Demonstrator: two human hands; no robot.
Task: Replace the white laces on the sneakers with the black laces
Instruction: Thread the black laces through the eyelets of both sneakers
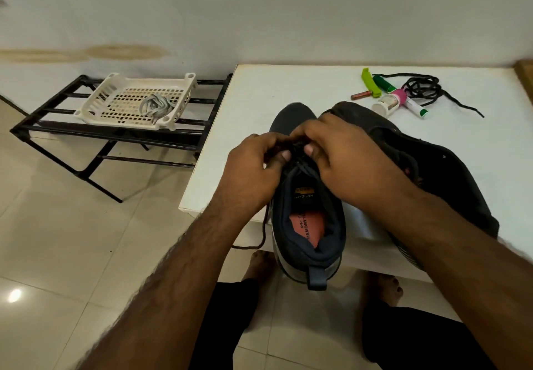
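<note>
A dark sneaker (308,225) with an orange insole stands on the near edge of the white table (259,95), heel toward me. My left hand (253,173) and my right hand (346,159) meet over its tongue, each pinching the black lace (300,165) threaded in its eyelets. One end of that lace (259,240) dangles off the table's edge on the left. A second dark sneaker (438,173) lies tilted to the right, partly behind my right forearm. A loose black lace (427,88) is coiled at the table's far right. The white laces (157,107) lie in a white basket.
The white plastic basket (115,101) sits on a black metal rack (57,127) left of the table. Near the coiled lace lie a green clip (369,82), a small white bottle (386,105), markers (415,107) and a copper-coloured tube (360,95). Tiled floor and my bare feet are below.
</note>
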